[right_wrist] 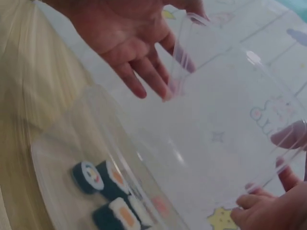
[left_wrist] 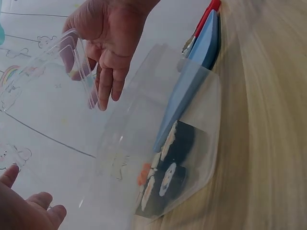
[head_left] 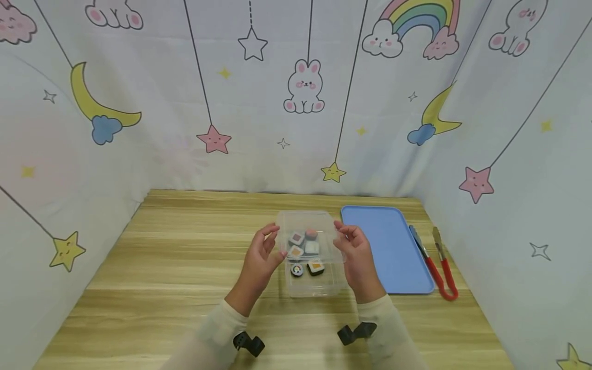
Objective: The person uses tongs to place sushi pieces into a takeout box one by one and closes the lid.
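A clear plastic lid is held tilted above a clear plastic box near the table's middle. My left hand pinches the lid's left edge with thumb and fingers. On the opposite edge, my right hand pinches it the same way. Inside the box sit several sushi pieces; a round roll and a squarish roll with an orange centre show at the near end. The others, such as an orange-topped piece, are seen through the lid. The right wrist view shows dark-wrapped rolls through the box wall.
Right of the box lies a blue tray, close to my right hand. Red-handled tongs lie spread along the tray's right side. The wooden table ends at printed white curtains at the back and sides.
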`<state>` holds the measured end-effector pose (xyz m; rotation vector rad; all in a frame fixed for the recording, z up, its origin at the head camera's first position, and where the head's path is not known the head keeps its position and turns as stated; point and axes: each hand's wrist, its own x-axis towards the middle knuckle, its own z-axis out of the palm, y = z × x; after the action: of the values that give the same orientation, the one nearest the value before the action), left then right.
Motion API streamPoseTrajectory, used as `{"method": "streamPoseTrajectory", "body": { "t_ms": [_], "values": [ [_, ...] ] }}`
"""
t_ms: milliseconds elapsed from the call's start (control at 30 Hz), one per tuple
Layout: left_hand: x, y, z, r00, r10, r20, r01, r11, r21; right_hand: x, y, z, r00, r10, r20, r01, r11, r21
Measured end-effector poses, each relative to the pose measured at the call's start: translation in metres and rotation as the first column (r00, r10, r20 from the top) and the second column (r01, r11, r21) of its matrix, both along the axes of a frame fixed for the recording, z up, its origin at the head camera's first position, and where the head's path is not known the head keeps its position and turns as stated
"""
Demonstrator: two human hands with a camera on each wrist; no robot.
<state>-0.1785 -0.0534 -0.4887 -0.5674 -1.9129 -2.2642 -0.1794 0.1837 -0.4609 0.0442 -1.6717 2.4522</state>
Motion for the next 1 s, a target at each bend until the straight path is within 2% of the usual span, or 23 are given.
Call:
{"method": "streamPoseTrajectory", "body": {
  "t_ms": [400,700,1000],
  "values": [
    [0.002,0.012,-0.022,1.000,0.016,0.024,-0.015,0.999,-0.042,0.001,0.012,-0.021,0.996,0.052,-0.077,-0.035,0.976,0.214],
    [0.003,0.018,-0.032,1.000,0.018,0.001,-0.018,0.996,-0.083,-0.001,0.022,-0.038,0.983,0.098,-0.153,-0.055,0.963,0.264],
    [-0.004,0.017,-0.050,1.000,0.012,-0.015,-0.014,0.985,-0.170,-0.007,0.029,-0.060,0.981,0.111,-0.162,-0.055,0.948,0.313]
  ]
}}
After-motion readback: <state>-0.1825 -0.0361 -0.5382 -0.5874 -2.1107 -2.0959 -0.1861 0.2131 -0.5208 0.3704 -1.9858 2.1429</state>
